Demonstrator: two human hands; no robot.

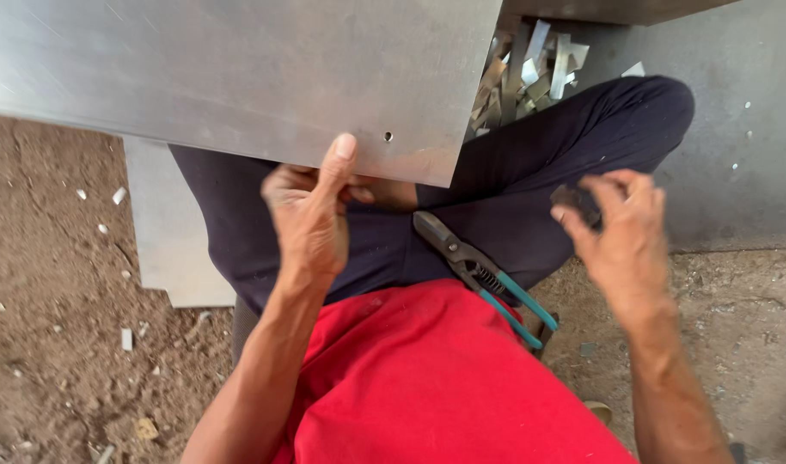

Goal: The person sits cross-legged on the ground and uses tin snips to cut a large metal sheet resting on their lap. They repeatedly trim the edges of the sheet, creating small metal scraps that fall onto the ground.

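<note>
Hands first: our left hand (311, 215) pinches the metal sheet (238, 77) at its lower edge, right hand (620, 228) loosely curled around something small, can't tell what. Snips (483, 275) rest on our lap, offcuts (530, 69) already piled beyond.

grey metal sheet (238, 77), snips (487, 279) — teal-handled

Red short-sleeved shirt (427, 378) seen at lower centre of frame, cloth plain, lightly creased. Dark navy trousers (530, 172) worn, spread across middle and upper right of frame, pale dust specks noted on fabric. Both forearms bare, no sleeves reaching them. Left hand (311, 215) and right hand (620, 228) ungloved; no watch or ring made out.
</note>
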